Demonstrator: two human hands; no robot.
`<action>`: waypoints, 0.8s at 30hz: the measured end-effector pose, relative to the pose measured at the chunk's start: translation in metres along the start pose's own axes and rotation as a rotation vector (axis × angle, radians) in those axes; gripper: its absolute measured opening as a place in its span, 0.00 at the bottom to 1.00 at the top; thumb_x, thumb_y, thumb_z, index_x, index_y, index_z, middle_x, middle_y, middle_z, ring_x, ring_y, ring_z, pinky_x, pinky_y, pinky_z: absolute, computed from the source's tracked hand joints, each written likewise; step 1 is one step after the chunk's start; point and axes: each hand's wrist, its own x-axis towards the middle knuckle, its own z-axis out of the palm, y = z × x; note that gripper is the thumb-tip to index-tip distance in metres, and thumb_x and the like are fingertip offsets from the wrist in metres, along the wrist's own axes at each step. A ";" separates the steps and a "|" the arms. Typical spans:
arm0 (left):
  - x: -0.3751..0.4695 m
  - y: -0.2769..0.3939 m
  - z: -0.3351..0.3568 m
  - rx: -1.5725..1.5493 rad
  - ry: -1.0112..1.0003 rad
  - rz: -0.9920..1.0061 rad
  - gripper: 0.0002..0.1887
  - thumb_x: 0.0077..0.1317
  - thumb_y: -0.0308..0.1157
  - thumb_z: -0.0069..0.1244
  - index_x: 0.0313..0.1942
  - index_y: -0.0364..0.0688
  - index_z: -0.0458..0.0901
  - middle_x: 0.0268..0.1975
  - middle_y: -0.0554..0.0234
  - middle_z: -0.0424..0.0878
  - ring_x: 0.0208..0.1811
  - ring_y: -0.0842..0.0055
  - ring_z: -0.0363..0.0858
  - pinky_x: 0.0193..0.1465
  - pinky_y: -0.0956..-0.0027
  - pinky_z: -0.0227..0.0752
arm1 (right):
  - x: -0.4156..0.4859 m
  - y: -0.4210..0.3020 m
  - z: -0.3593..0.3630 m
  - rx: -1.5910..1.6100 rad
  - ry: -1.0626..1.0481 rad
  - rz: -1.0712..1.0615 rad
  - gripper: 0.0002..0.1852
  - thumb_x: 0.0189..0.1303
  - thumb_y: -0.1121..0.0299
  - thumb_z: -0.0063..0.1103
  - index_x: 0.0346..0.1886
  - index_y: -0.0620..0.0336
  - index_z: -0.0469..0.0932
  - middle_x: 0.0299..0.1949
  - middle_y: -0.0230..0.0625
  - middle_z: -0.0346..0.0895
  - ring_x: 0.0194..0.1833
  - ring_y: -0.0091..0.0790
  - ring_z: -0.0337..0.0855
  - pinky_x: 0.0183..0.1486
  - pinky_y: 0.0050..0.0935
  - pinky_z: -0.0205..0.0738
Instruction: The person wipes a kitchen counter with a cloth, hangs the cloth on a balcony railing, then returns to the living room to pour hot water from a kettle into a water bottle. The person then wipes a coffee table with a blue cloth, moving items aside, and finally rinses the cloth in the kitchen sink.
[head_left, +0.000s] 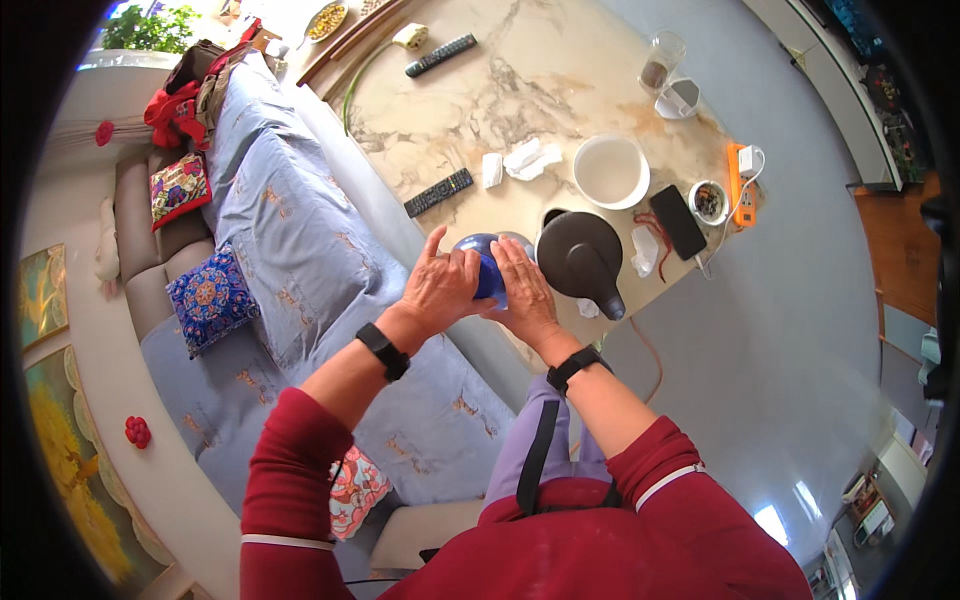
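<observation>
A round, glossy blue object (489, 275), perhaps a lid or a cup, lies between my hands near the table's edge. My left hand (442, 283) grips its left side, with the index finger raised. My right hand (523, 289) lies along its right side with the fingers stretched over it. The palms and the object's underside are hidden. Just right of my right hand stands a kettle with a dark lid (579, 251), its spout towards me. Behind it on the marble-patterned table (465, 112) sits a white bowl (611, 172).
Remote controls (439, 193) (441, 55), crumpled tissue (532, 159), a phone (678, 223), an ashtray (708, 202), an orange power strip (742, 187) and a glass jar (661, 60) lie about the table. A sofa with a blue cover (300, 247) stands left.
</observation>
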 end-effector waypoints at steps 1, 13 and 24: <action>0.005 0.002 -0.005 -0.060 -0.099 -0.134 0.32 0.48 0.55 0.61 0.40 0.33 0.75 0.32 0.55 0.81 0.32 0.65 0.83 0.71 0.50 0.49 | 0.000 -0.001 0.000 -0.018 0.024 -0.017 0.59 0.31 0.65 0.81 0.72 0.54 0.54 0.72 0.41 0.54 0.73 0.44 0.54 0.70 0.41 0.55; -0.009 0.017 -0.021 0.197 0.011 0.129 0.30 0.57 0.47 0.56 0.57 0.42 0.71 0.46 0.60 0.77 0.52 0.64 0.77 0.70 0.47 0.51 | -0.003 -0.007 0.003 -0.133 0.041 -0.009 0.61 0.30 0.61 0.81 0.72 0.57 0.53 0.72 0.42 0.54 0.72 0.41 0.55 0.71 0.39 0.54; -0.014 0.020 -0.016 0.234 0.037 0.159 0.36 0.53 0.55 0.58 0.59 0.45 0.71 0.60 0.55 0.70 0.65 0.60 0.65 0.70 0.45 0.51 | 0.000 -0.007 0.003 -0.207 0.055 -0.018 0.52 0.41 0.57 0.75 0.70 0.59 0.57 0.71 0.43 0.57 0.71 0.41 0.59 0.70 0.41 0.56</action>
